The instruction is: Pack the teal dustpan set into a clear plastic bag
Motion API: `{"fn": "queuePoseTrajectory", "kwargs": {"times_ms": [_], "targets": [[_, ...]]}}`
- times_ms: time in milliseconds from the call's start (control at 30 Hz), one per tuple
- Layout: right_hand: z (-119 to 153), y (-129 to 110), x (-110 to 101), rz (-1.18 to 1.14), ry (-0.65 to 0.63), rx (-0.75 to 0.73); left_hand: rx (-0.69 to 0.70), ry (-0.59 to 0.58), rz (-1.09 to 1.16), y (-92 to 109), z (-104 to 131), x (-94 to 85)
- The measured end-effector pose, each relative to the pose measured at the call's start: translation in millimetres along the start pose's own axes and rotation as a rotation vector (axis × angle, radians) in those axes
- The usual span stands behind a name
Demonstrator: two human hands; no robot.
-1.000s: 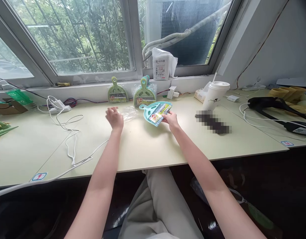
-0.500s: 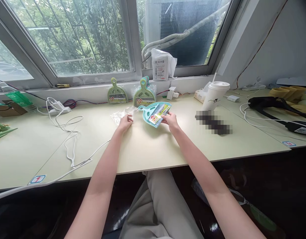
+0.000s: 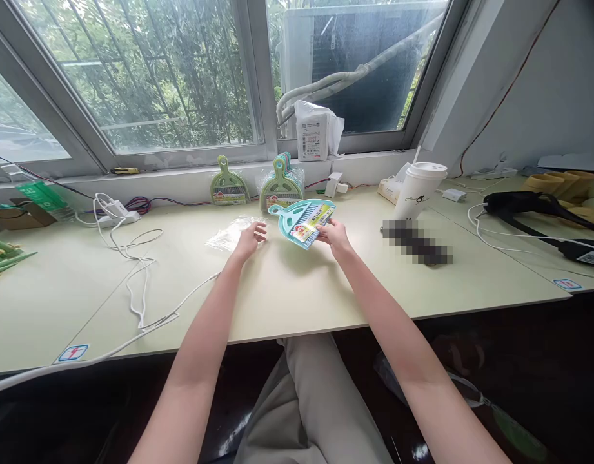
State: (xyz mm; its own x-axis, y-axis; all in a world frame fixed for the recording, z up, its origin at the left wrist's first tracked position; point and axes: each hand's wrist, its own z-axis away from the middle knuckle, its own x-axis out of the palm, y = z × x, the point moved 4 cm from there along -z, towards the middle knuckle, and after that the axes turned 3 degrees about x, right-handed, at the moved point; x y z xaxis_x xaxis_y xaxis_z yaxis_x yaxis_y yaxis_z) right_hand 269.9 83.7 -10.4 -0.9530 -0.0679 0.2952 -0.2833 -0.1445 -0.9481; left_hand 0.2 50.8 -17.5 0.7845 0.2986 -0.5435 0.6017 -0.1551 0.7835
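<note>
A small teal dustpan with a brush and a printed label card [image 3: 304, 222] is gripped at its right, wide end by my right hand [image 3: 334, 234]. It is held tilted just above the table, its handle pointing left. My left hand [image 3: 252, 237] has its fingers apart and holds nothing; it is left of the dustpan. Beside that hand, a crumpled clear plastic bag [image 3: 225, 235] lies on the table. Against the wall behind stand a green dustpan set [image 3: 228, 183] in clear wrap and a stack of similar dustpan sets [image 3: 280, 183].
On the right are a white paper cup with a straw [image 3: 420, 187], a tissue pack [image 3: 392, 187] and a black strap [image 3: 529, 219]. White cables [image 3: 142, 290] and a power strip [image 3: 117, 214] lie on the left. A wrapped package [image 3: 315, 135] rests on the sill.
My left hand has let go of the clear plastic bag, which now lies farther left on the table. The hand has moved slightly right, while my right hand still holds the dustpan.
</note>
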Motion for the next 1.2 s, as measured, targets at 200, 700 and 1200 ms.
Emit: {"fn": "queuePoseTrajectory", "kwargs": {"times_ms": [200,700,1200], "targets": [[8.0,2.1,11.8,0.075,-0.129,0.095,-0.025,0.246,-0.239,-4.0,3.7,-23.1],[7.3,16.2,17.2,0.093,-0.146,0.119,-0.02,0.305,-0.466,-4.5,8.7,-25.1],[13.0,16.1,22.8,0.007,-0.089,0.014,0.227,0.31,-0.48,36.3,20.7,-8.5]]}}
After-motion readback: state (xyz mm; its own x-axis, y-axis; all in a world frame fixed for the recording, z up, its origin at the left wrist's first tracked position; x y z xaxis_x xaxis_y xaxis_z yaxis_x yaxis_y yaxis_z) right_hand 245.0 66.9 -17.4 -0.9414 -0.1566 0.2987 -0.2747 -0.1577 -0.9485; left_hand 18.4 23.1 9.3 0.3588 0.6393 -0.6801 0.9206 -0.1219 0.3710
